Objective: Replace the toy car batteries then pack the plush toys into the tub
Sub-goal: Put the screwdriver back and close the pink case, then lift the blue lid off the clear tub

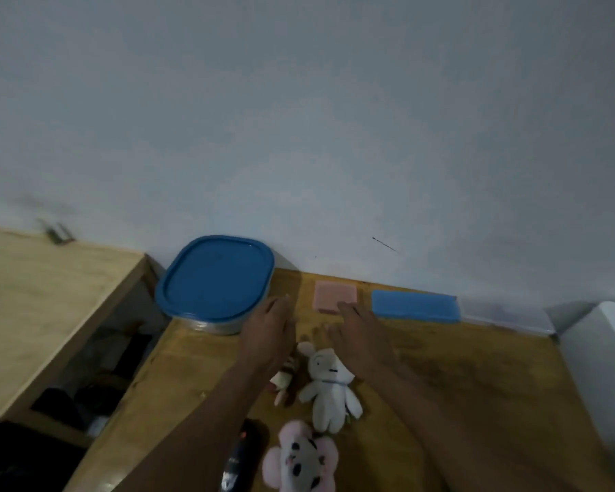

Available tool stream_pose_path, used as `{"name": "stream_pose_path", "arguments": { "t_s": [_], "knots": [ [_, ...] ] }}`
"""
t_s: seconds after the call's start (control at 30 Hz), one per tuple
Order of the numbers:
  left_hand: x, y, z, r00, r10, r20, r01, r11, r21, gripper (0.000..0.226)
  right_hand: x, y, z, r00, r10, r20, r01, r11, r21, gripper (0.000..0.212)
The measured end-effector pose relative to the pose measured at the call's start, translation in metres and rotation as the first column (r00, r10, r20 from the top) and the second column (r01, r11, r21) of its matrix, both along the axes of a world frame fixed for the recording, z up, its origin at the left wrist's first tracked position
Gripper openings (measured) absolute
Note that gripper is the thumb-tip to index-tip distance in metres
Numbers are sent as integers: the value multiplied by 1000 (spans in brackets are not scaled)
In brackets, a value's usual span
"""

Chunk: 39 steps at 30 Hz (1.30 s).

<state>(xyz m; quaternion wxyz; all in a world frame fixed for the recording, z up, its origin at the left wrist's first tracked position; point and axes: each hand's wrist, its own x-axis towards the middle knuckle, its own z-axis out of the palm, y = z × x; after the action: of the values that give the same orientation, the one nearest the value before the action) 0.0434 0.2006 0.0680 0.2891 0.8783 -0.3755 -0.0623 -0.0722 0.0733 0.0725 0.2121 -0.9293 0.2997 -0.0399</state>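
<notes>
Reaching forward over the desk [441,367], left hand [268,335] and right hand [361,335] both show a spread, empty grip. Blue-lidded tub [215,278] at ten o'clock; white plush rabbit [329,385] at six.

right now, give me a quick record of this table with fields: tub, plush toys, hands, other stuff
tub: clear tub at the table's far left corner, blue lid on
plush toys: white bunny in the middle; pink-and-grey plush nearer the camera; small striped plush partly under the left arm
hands: left hand and right hand open, palms down, over the table, holding nothing
other stuff: pink pad and blue box by the wall; dark object under the left arm, too blurred to identify
table: wooden table
</notes>
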Motion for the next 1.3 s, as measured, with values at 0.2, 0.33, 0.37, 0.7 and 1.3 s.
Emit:
{"name": "stream_pose_path", "arguments": {
  "t_s": [0.2, 0.33, 0.37, 0.7, 1.3],
  "knots": [
    [3, 85, 22, 979, 193, 61, -193, 981, 0, 42, 17, 61, 9, 997, 31, 74, -38, 994, 104, 49],
    [40, 121, 23, 970, 241, 22, -241, 970, 13, 49, 40, 87, 14, 996, -2, 93, -10, 991, 133, 50],
    [52, 126, 24, 968, 250, 22, -251, 968, 12, 49, 46, 90, 15, 996, -10, 91, -1, 992, 127, 50],
    [192, 130, 6, 980, 179, -81, -175, 983, 52, 34, 159, 99, -3, 954, -296, 54, 287, 949, 128, 27],
    [260, 85, 2, 917, 245, -313, -120, 921, 371, 48, 201, 78, -6, 823, -533, -194, 562, 721, 405, 37]
  ]
}}
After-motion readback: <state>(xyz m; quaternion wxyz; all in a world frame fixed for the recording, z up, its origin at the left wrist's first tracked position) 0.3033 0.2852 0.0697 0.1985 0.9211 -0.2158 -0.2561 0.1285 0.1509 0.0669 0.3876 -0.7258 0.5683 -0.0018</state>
